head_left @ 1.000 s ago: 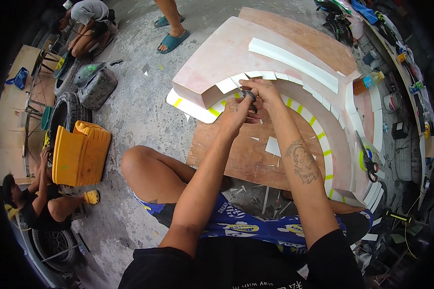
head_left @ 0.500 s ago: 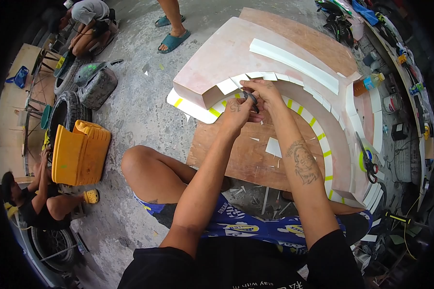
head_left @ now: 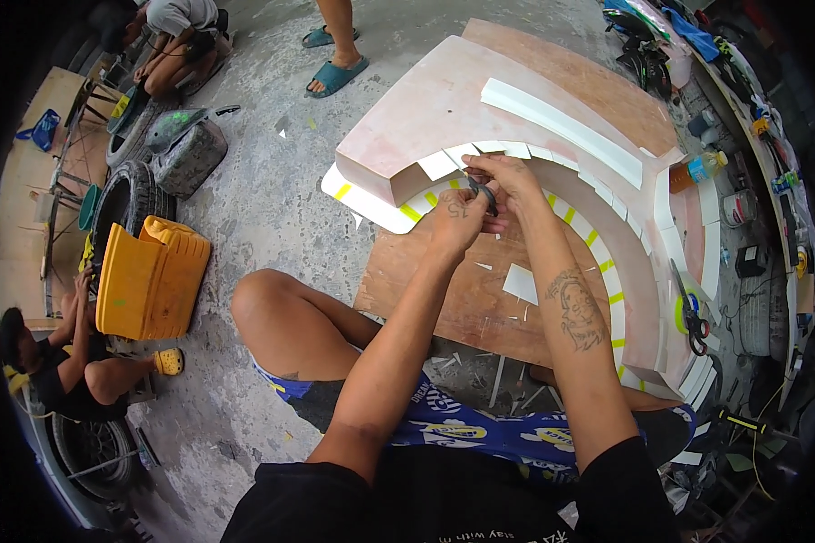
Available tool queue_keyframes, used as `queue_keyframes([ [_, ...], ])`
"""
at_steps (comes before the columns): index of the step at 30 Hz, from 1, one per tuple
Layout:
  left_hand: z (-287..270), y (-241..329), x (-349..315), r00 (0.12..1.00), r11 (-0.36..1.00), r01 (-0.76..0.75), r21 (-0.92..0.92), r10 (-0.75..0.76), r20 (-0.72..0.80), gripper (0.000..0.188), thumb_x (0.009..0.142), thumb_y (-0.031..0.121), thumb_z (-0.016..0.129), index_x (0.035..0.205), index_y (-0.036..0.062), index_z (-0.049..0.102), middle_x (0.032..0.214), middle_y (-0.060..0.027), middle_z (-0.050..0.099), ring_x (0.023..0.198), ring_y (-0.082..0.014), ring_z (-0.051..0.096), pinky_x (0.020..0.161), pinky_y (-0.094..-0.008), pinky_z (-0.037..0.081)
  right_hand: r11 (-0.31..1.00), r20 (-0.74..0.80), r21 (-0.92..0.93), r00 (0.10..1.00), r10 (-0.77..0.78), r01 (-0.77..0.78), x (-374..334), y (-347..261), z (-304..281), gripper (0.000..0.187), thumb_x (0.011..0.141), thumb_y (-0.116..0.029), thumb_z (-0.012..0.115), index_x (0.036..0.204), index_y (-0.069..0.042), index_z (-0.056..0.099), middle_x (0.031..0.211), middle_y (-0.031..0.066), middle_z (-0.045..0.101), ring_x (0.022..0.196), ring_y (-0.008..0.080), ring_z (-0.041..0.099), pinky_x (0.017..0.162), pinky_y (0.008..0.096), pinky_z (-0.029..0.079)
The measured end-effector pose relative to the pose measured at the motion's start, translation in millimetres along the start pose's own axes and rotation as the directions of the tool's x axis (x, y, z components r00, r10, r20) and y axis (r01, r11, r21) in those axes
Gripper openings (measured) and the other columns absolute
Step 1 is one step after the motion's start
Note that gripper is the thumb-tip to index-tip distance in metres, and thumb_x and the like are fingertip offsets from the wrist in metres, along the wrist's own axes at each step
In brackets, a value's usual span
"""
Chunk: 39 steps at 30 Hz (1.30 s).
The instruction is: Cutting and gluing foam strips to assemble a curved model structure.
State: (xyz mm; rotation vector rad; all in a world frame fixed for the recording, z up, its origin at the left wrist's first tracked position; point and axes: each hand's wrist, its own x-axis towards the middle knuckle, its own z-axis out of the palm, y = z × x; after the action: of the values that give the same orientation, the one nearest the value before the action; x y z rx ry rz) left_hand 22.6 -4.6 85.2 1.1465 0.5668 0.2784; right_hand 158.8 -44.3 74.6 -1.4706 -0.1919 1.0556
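My left hand (head_left: 462, 220) is closed around black-handled scissors (head_left: 485, 195), whose blades are mostly hidden by my fingers. Beside it, my right hand (head_left: 507, 179) is closed, its fingertips pinching at the white strip (head_left: 438, 165) along the curved edge. That strip is cut into tabs and lines the arch of a pale pinkish board form (head_left: 407, 113). Lower inside the arch runs a curved white band (head_left: 604, 252) crossed by yellow tape pieces. A brown wooden board (head_left: 435, 281) lies beneath, with a white rectangular piece (head_left: 520, 282) and small scraps on it.
Larger scissors (head_left: 695, 326) and a tape roll (head_left: 682, 310) rest on the form's right side, below a bottle of amber liquid (head_left: 699, 170). A yellow bin (head_left: 154, 285) and tires (head_left: 129, 204) stand left. Other people sit, crouch and stand nearby.
The view has shifted slightly, so the form sits a little further right and lower. Both hands stay at nearly the same part of the curved edge, with the scissors still in my left hand.
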Motion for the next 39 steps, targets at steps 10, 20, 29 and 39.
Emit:
queue_keyframes([
  [10, 2.1, -5.6, 1.7, 1.000, 1.000, -0.029, -0.005, 0.029, -0.004, 0.039, 0.095, 0.030, 0.058, 0.089, -0.0088, 0.063, 0.076, -0.0142, 0.066, 0.062, -0.0187, 0.067, 0.058, -0.0270, 0.057, 0.998, 0.013, 0.016, 0.998, 0.056, -0.056, -2.7, -1.2, -0.3, 0.026, 0.075, -0.018, 0.081, 0.088, -0.005, 0.062, 0.080, 0.0033, 0.061, 0.067, 0.0111, 0.055, 0.054, 0.0254, 0.049],
  [20, 4.6, -16.8, 4.2, 0.997, 0.996, -0.067, -0.052, 0.066, -0.027, 0.036, 0.095, 0.026, 0.059, 0.088, -0.0089, 0.062, 0.078, -0.0139, 0.067, 0.061, -0.0185, 0.066, 0.056, -0.0269, 0.057, 0.999, -0.028, -0.034, 1.000, 0.012, -0.013, 2.4, 5.0, -1.9, 0.032, 0.074, -0.024, 0.081, 0.090, -0.002, 0.065, 0.080, 0.0051, 0.063, 0.068, 0.0120, 0.057, 0.050, 0.0266, 0.045],
  [29, 1.1, -18.0, -2.7, 1.000, 0.998, -0.014, 0.054, 0.013, 0.021, 0.039, 0.092, 0.028, 0.060, 0.095, -0.0109, 0.061, 0.078, -0.0136, 0.066, 0.061, -0.0192, 0.066, 0.057, -0.0280, 0.057, 0.999, 0.006, -0.034, 0.999, -0.036, 0.037, 2.1, 6.5, 0.0, 0.025, 0.077, -0.022, 0.079, 0.088, -0.005, 0.065, 0.083, 0.0040, 0.064, 0.072, 0.0110, 0.056, 0.059, 0.0253, 0.047],
  [39, -28.4, -85.9, -79.9, 0.999, 0.567, -0.039, 0.823, 0.034, 0.024, 0.040, 0.076, 0.021, 0.071, 0.101, -0.0044, 0.053, 0.084, -0.0234, 0.064, 0.078, -0.0377, 0.065, 0.069, -0.0440, 0.052, 0.999, 0.058, 0.051, 0.998, -0.003, 0.000, -18.5, 6.0, 8.1, 0.048, 0.080, -0.047, 0.073, 0.097, -0.003, 0.064, 0.091, 0.0075, 0.068, 0.077, 0.0138, 0.060, 0.070, 0.0293, 0.049],
])
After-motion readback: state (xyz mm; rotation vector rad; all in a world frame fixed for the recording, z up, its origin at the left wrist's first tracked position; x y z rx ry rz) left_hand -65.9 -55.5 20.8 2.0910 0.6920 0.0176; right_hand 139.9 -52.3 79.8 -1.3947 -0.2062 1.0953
